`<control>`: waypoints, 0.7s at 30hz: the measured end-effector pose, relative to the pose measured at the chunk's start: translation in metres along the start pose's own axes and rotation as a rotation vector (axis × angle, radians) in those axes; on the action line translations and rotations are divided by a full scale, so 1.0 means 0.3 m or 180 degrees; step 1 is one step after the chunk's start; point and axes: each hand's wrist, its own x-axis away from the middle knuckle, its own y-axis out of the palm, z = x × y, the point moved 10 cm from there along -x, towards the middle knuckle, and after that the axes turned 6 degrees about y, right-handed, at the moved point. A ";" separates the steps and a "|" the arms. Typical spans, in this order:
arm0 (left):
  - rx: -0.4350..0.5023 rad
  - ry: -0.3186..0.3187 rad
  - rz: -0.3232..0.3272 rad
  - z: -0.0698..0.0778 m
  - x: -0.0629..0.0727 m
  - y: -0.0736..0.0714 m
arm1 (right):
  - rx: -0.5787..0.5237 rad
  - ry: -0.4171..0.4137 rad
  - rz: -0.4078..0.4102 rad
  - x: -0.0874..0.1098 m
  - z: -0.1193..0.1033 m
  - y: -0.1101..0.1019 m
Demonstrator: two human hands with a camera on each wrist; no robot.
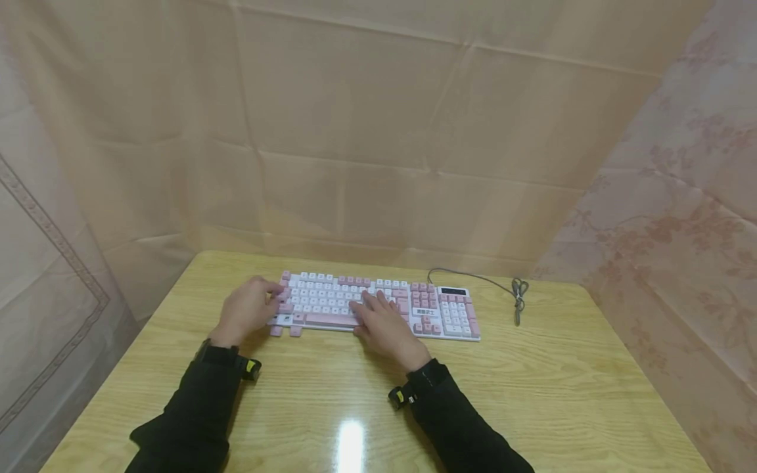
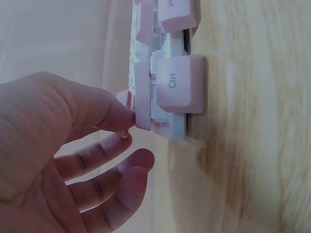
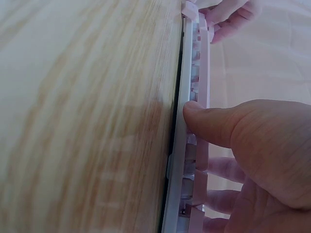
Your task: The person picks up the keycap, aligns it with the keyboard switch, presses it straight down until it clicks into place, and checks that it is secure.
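Note:
A white and pink keyboard (image 1: 331, 299) lies on the wooden table. At its left end my left hand (image 1: 250, 307) pinches a pink keycap (image 2: 124, 99) between thumb and index finger, the other fingers loosely bent below. The fingers hide much of that keycap. My right hand (image 1: 383, 326) rests on the right part of the letter keys, fingers spread over them. In the right wrist view, its thumb (image 3: 206, 120) lies against the front edge by the pink space bar (image 1: 331, 320). Two pink keycaps sit at the front left edge, a Ctrl keycap (image 2: 180, 83) and another (image 2: 178, 14).
From the back of the keyboard a grey cable (image 1: 473, 274) runs right to a tied bundle (image 1: 518, 292) on the table (image 1: 532, 394). Beige cloth (image 1: 355, 131) hangs behind the table, with patterned cloth (image 1: 680, 230) on the right.

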 end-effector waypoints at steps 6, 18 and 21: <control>0.0039 -0.0027 -0.0062 -0.004 -0.005 0.009 | -0.0006 -0.0001 0.0002 0.000 -0.001 -0.004; 0.0138 -0.0148 -0.0166 -0.024 -0.004 0.023 | -0.0004 0.0028 -0.0043 0.003 -0.003 -0.004; 0.0149 -0.0135 -0.0174 -0.026 -0.004 0.024 | -0.0013 0.0044 -0.0046 0.001 0.000 0.000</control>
